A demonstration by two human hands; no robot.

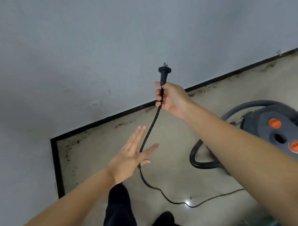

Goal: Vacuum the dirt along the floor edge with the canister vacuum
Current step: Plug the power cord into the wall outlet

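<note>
My right hand grips the black power cord just below its plug, which points up toward the grey wall. The cord hangs down, passes under my left hand, and trails across the floor to the right. My left hand is flat with straight fingers, the cord running between thumb and palm. The grey canister vacuum with two orange knobs sits on the floor at the right, its dark hose looping beside it. Dark dirt specks lie along the black skirting.
Black skirting runs along the wall and turns at a corner on the left. Pale glossy floor lies between me and the wall. My dark trouser leg and shoe are at the bottom.
</note>
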